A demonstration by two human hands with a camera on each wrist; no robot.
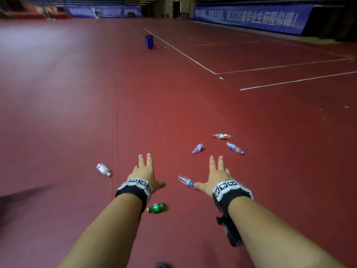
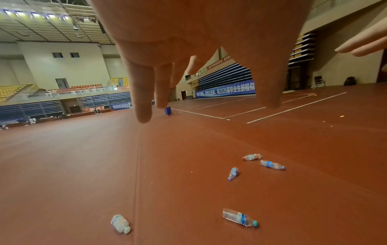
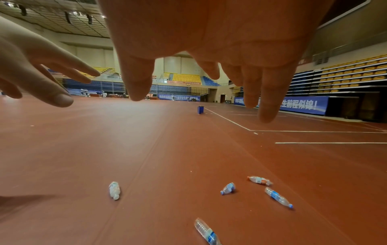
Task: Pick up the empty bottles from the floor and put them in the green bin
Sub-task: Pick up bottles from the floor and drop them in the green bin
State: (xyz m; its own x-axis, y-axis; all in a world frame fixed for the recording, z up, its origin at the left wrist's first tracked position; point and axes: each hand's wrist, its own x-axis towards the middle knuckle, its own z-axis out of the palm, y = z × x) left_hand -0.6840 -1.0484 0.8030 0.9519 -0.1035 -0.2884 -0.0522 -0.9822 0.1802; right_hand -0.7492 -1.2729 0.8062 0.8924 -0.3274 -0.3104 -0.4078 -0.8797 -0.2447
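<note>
Several empty plastic bottles lie on the red floor. A green bottle is nearest, under my left wrist. A clear blue-labelled bottle lies beside my right thumb. A white-labelled bottle sits off to the left. Farther ahead are a small blue bottle, a red-capped bottle and another blue-labelled bottle. My left hand and right hand hover above the floor, fingers spread, holding nothing.
A blue bin stands far ahead beside white court lines. Blue banners and seating stands line the hall's far walls. Red floor stretches wide to the left.
</note>
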